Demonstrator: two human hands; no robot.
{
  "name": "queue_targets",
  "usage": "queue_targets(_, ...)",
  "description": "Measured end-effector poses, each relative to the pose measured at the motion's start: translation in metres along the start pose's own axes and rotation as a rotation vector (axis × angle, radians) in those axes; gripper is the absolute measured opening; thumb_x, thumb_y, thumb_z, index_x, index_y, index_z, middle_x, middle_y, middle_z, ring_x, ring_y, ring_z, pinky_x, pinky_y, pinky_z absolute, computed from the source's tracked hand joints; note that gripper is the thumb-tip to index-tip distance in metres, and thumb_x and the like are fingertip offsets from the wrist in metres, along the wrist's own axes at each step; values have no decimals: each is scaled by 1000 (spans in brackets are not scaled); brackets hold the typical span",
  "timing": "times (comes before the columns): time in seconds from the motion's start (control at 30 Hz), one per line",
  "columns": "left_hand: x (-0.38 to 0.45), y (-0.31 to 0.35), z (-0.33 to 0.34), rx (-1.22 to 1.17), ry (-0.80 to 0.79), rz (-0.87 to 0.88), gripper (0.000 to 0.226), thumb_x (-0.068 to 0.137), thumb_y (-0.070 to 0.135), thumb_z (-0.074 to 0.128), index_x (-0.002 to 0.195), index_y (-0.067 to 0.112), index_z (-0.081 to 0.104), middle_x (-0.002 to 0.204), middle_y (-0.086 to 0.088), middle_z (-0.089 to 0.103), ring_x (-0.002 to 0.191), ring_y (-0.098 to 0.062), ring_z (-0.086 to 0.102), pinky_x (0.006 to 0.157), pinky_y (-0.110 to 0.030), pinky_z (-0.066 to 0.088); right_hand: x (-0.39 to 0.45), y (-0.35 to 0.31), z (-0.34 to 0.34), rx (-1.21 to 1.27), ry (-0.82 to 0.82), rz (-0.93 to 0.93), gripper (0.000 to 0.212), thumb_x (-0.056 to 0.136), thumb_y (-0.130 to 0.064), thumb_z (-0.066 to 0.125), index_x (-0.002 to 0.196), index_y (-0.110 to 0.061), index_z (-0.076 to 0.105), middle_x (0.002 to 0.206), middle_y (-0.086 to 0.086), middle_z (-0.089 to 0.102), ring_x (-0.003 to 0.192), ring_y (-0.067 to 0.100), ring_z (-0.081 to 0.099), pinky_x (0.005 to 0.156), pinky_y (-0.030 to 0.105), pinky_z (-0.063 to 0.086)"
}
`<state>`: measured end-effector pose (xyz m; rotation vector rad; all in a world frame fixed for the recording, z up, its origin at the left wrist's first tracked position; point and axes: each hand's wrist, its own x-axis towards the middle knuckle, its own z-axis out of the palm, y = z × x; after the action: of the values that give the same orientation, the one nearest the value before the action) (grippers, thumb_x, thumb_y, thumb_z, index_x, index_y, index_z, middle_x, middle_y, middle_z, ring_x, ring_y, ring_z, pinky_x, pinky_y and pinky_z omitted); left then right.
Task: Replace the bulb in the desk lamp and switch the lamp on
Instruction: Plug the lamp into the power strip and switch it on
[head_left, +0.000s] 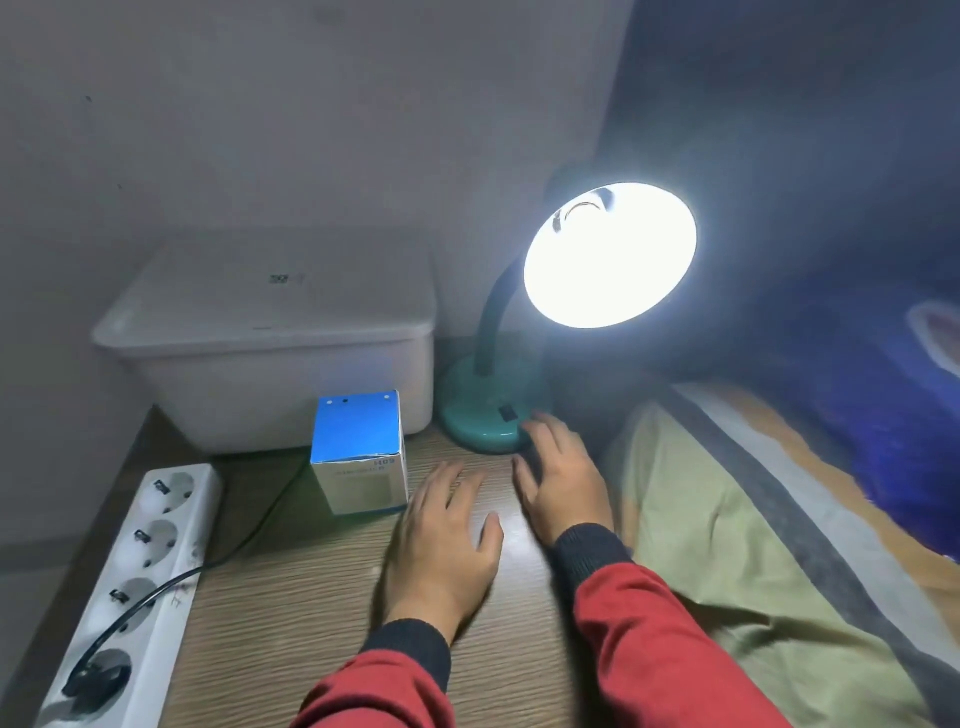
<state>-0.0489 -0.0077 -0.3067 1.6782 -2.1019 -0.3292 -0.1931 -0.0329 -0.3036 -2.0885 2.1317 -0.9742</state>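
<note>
A green desk lamp stands at the back right of the wooden table, its round base (480, 402) carrying a small black switch (507, 413). The shade (610, 254) glows bright white, so the bulb inside is lit and lost in glare. My right hand (563, 480) rests flat with its fingertips touching the front rim of the base, just right of the switch. Flat on the tabletop beside it lies my left hand (441, 540), fingers apart and empty. A blue and white bulb box (359, 452) stands upright to the left of my hands.
A white lidded plastic bin (270, 332) sits against the wall behind the box. A white power strip (132, 582) lies along the table's left edge with a black plug and cord (96, 675) in it. Bedding (753, 545) borders the table on the right.
</note>
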Motion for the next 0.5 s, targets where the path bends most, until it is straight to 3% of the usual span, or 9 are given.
queue_targets(0.5,0,-1,1,-8,-14,-6,65,75,47,30,129,22,55,138,-3,52,130,-20,46,112,-33,36,1,-1,0,-16,39,-30,35,71,-12,69,106,-11,63,113,7,66,93,30,65,74,35,57)
